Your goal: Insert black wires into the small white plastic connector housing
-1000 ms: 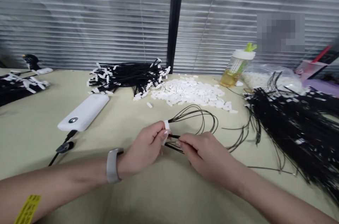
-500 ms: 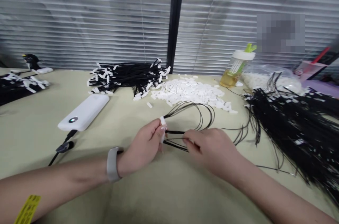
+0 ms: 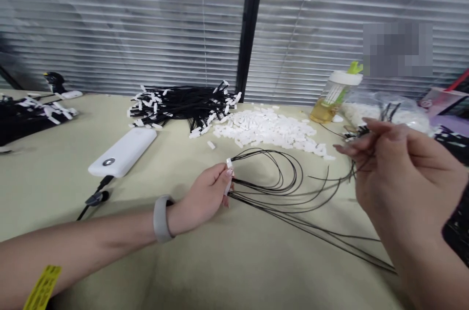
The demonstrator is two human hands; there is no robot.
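Observation:
My left hand (image 3: 208,195) rests on the beige table (image 3: 205,261), fingers pinched on a small white connector (image 3: 229,163) with several thin black wires (image 3: 278,183) looping out of it to the right. My right hand (image 3: 395,173) is raised near the camera on the right. Its fingers are partly curled around a few black wire strands that run back toward the loop. A grey band sits on my left wrist.
A heap of loose white connectors (image 3: 271,129) lies behind the loop, with a bundle of finished black wires (image 3: 183,105) to its left. A white power bank (image 3: 122,152) with its cable lies left. A drink bottle (image 3: 335,97) and plastic bag (image 3: 388,112) stand back right.
My right hand has left the spot beside my left hand and swung up and to the right, drawing wire strands out. My left hand keeps its pinch on the connector.

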